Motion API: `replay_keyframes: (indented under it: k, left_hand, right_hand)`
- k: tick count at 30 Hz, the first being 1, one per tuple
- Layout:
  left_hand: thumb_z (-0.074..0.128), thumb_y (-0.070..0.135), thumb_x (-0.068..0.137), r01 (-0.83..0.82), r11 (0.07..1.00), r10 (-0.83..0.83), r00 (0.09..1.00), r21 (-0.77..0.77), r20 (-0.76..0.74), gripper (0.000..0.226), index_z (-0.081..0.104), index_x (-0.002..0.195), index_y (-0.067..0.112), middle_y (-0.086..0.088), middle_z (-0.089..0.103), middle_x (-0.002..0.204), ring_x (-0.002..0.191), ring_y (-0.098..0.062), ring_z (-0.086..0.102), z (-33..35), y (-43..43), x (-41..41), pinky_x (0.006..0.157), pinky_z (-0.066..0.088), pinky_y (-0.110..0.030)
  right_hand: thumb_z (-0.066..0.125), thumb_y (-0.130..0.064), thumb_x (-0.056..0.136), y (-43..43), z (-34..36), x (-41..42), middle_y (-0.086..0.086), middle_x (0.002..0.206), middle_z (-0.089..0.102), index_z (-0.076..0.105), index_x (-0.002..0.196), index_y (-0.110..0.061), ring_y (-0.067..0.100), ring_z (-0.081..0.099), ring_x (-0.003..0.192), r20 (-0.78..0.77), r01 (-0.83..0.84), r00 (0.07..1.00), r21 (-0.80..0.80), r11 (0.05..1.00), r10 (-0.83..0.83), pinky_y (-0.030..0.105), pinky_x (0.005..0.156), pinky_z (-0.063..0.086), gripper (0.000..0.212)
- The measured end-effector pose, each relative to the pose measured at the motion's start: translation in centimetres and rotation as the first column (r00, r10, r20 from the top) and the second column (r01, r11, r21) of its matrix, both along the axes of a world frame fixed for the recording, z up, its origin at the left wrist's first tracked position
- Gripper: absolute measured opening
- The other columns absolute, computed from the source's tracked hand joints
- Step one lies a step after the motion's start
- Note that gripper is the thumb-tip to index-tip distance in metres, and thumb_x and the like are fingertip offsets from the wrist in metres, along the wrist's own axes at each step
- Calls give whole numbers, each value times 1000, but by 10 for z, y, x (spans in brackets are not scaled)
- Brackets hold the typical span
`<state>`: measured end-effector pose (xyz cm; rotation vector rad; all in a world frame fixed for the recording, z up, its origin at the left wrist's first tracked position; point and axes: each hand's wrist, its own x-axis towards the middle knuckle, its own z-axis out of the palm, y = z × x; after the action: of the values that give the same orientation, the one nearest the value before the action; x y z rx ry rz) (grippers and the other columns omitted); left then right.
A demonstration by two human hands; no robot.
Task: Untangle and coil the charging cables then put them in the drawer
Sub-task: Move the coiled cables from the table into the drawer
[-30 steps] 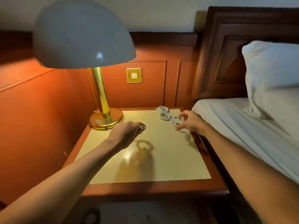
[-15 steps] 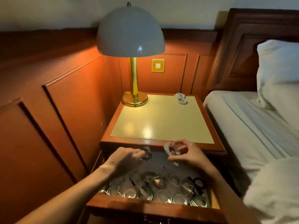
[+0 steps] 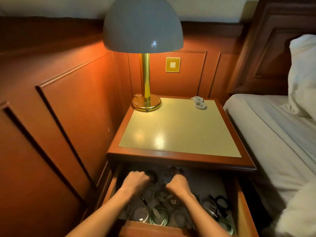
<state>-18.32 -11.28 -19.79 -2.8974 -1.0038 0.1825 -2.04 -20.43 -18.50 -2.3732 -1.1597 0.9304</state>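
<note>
— Left rear of nightstand top (image 3: 179,130)?
— Table lamp (image 3: 144,69): grey dome shade, brass stem, round brass base, lit.
— On wall behind?
— Brass-framed switch (image 3: 173,64), set in red-brown wood panelling (image 3: 77,106).
— To right?
— Bed (image 3: 273,134) with white sheet; white pillow (image 3: 302,74) in front of dark wooden headboard (image 3: 266,53).

Bedroom, bed (image 3: 273,142) with white pillow (image 3: 302,74), wooden nightstand (image 3: 179,159), brass domed lamp (image 3: 142,24), panelled walls (image 3: 77,108)
</note>
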Motion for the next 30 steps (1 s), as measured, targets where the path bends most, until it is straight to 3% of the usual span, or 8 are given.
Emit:
replay_keyframes:
  k: [5, 12, 14, 17, 21, 25, 28, 30]
  left_hand:
    - [49, 42, 93, -5, 994, 9, 999, -111, 41, 35, 69, 120, 34, 0, 72, 114, 103, -23, 68, -3, 9, 0, 84, 55, -35]
    - [52, 30, 95, 98, 983, -102, 994, -157, -23, 24, 69, 110, 27, -7, 68, 107, 95, -32, 65, 49, -12, 6, 69, 45, -37]
    - [53, 36, 92, 138, 965, -131, 990, -225, 47, 19, 68, 101, 28, -1, 69, 96, 88, -26, 65, 72, -15, 7, 64, 44, -35]
    - [57, 43, 91, 144, 938, -81, 976, -315, 204, 20, 71, 95, 30, 10, 71, 86, 74, -9, 63, 109, -12, 20, 65, 53, -33]
    - [60, 33, 96, 28, 972, 78, 898, -233, 433, 19, 76, 105, 27, 6, 73, 100, 80, -7, 61, 146, 24, 74, 68, 48, -23]
    - [61, 27, 97, -151, 966, 238, 833, -210, 500, 17, 75, 105, 24, 1, 73, 106, 82, -16, 66, 152, 85, 145, 68, 55, -29]
    - [59, 26, 98, -145, 984, 175, 850, -99, 496, 17, 69, 112, 22, -5, 71, 110, 89, -24, 66, 151, 136, 205, 64, 46, -29]
    - [58, 27, 99, -101, 995, 98, 874, -19, 476, 27, 59, 125, 22, -9, 69, 117, 95, -27, 66, 149, 170, 248, 68, 52, -35]
  right_hand:
    - [45, -38, 103, 16, -15, 4, 14, 149, 49, 48, 144, -7, 29, 47, 136, -52, -86, 996, -153, 984, 79, 29, 107, 37, 52]
    - [64, -38, 93, -5, 33, -3, 15, 125, 66, 64, 122, -9, 32, 62, 115, 145, -273, 944, -164, 948, 297, 34, 88, 50, 41]
    - [70, -39, 85, -20, 56, 2, 10, 121, 68, 66, 119, -14, 29, 62, 114, 189, -384, 895, -130, 914, 403, 35, 90, 51, 42]
    - [75, -36, 82, -30, 105, 25, 0, 112, 74, 74, 115, -22, 12, 68, 101, 109, -484, 867, -55, 874, 487, 23, 84, 51, 35]
    - [76, -29, 85, 4, 151, 86, 0, 108, 74, 74, 112, -22, 11, 68, 93, 171, -269, 955, 158, 950, 242, 24, 84, 55, 28]
    - [77, -36, 85, 66, 155, 154, 5, 121, 68, 62, 129, -22, 22, 64, 107, 202, 68, 968, 368, 928, -151, 30, 83, 51, 49]
    - [79, -50, 75, 125, 143, 200, 6, 134, 59, 53, 136, -22, 27, 55, 121, 156, 192, 948, 417, 889, -278, 36, 92, 49, 71]
    - [80, -56, 68, 162, 130, 223, 7, 136, 54, 50, 134, -23, 29, 50, 124, 152, 256, 927, 412, 875, -342, 38, 96, 47, 80]
